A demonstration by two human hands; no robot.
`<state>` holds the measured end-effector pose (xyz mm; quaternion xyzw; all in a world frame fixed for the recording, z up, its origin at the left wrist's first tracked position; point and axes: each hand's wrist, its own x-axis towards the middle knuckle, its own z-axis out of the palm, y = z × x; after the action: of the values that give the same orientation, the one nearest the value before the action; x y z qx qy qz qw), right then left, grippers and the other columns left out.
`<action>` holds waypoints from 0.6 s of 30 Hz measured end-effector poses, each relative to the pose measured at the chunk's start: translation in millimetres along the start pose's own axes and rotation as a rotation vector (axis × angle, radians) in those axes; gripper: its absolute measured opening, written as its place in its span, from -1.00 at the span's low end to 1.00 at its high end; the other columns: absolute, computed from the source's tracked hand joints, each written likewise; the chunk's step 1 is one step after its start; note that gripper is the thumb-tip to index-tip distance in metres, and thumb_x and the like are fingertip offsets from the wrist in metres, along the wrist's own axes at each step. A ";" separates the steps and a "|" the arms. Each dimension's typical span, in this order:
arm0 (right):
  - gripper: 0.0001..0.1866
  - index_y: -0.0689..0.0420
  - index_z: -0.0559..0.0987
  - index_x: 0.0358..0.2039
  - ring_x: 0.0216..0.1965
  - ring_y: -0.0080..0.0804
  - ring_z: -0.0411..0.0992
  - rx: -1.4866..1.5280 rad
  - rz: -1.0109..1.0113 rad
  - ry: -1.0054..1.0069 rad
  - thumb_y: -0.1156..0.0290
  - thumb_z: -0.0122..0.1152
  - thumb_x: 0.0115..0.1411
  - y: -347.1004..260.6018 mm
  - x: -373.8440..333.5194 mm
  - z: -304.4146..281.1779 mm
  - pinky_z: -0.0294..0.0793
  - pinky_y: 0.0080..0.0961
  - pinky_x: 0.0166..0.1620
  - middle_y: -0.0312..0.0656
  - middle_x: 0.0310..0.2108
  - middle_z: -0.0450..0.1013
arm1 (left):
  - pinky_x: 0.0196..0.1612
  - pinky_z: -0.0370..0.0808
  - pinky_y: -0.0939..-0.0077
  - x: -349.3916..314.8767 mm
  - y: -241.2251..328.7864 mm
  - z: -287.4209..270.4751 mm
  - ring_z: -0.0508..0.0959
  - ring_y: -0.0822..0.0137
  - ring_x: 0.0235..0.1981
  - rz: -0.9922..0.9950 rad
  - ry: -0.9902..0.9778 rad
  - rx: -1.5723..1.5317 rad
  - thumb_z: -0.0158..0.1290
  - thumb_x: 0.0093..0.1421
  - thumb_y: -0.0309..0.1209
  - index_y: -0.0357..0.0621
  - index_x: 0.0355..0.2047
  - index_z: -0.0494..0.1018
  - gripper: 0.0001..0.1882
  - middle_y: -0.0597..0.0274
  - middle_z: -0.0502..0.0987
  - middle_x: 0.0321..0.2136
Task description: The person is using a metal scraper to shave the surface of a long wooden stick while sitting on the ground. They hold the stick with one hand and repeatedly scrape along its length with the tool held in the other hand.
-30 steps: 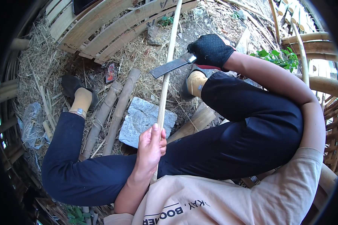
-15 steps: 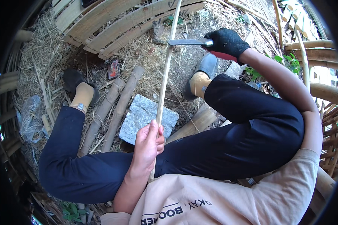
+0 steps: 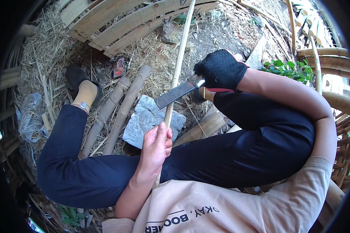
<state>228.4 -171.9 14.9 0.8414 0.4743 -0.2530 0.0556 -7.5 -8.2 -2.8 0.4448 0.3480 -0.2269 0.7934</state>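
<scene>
My bare left hand is closed around a long, thin bamboo strip, thumb lying along it. The strip runs from my waist up past the top edge of the view. In a black and red glove, my right hand grips a knife; its handle is mostly hidden by the fingers. The broad, dark blade lies across the strip a little beyond my left hand. Below them, a grey stone block rests on the ground between my legs.
Two bamboo poles lie left of the stone, and a wooden piece lies to its right. A slatted wooden panel stands at the far side. Dry straw and a clear plastic bag are on the left.
My right hand has drawn the knife nearer along the strip, from far up it to just beyond my left hand. The blade is now more slanted. My left hand keeps its hold.
</scene>
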 end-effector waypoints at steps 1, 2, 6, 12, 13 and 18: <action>-0.75 0.00 0.67 -0.30 -0.31 -0.03 0.59 0.007 0.012 0.013 0.30 0.22 -0.03 1.8 2.0 3.1 0.56 -0.16 -0.23 -0.04 -0.42 0.59 | -0.73 0.00 0.76 -0.3 0.0 -0.7 0.05 0.72 -0.77 -0.003 0.003 0.005 -0.26 0.48 -0.07 -0.03 -0.42 0.26 -0.60 0.58 0.09 -0.73; -0.75 0.00 0.68 -0.30 -0.31 -0.04 0.59 0.016 0.026 0.027 0.30 0.23 -0.03 4.1 4.2 7.4 0.56 -0.16 -0.23 -0.05 -0.42 0.59 | -0.72 0.00 0.76 -0.7 0.2 -0.3 0.04 0.72 -0.77 -0.006 0.005 0.006 -0.26 0.48 -0.07 -0.03 -0.42 0.25 -0.60 0.58 0.09 -0.72; -0.76 -0.02 0.69 -0.29 -0.29 -0.07 0.59 -0.022 0.088 0.022 0.29 0.25 -0.02 18.7 2.6 3.7 0.57 -0.18 -0.23 -0.06 -0.40 0.59 | -0.72 0.00 0.76 -1.4 0.0 2.2 0.04 0.72 -0.76 -0.017 0.012 0.007 -0.26 0.48 -0.06 -0.03 -0.42 0.25 -0.60 0.59 0.09 -0.72; -0.78 -0.05 0.69 -0.31 -0.33 -0.05 0.59 -0.007 0.099 0.182 0.27 0.22 0.02 39.9 9.2 17.8 0.57 -0.18 -0.23 -0.06 -0.43 0.59 | -0.71 0.01 0.76 -1.8 -0.6 2.0 0.05 0.72 -0.76 -0.004 0.018 0.020 -0.26 0.48 -0.07 -0.03 -0.43 0.25 -0.60 0.58 0.10 -0.72; -0.80 -0.04 0.69 -0.33 -0.34 -0.05 0.59 0.019 0.202 0.198 0.26 0.19 0.04 45.5 9.3 13.6 0.57 -0.18 -0.23 -0.06 -0.44 0.59 | -0.71 0.01 0.76 -2.7 -0.2 2.1 0.05 0.72 -0.76 0.001 0.021 0.024 -0.26 0.48 -0.07 -0.03 -0.43 0.25 -0.61 0.58 0.10 -0.72; -0.81 -0.01 0.66 -0.36 -0.34 0.01 0.57 -0.052 0.327 0.346 0.23 0.20 0.07 108.4 1.8 11.7 0.55 -0.14 -0.24 -0.01 -0.45 0.56 | -0.71 0.02 0.77 -4.3 2.1 4.5 0.05 0.72 -0.76 0.007 0.010 -0.002 -0.26 0.48 -0.08 -0.04 -0.42 0.26 -0.61 0.58 0.11 -0.72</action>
<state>314.3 -233.4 -11.9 0.9361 0.3407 -0.0804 0.0355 -7.3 -10.8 3.2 0.4465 0.3509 -0.2216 0.7927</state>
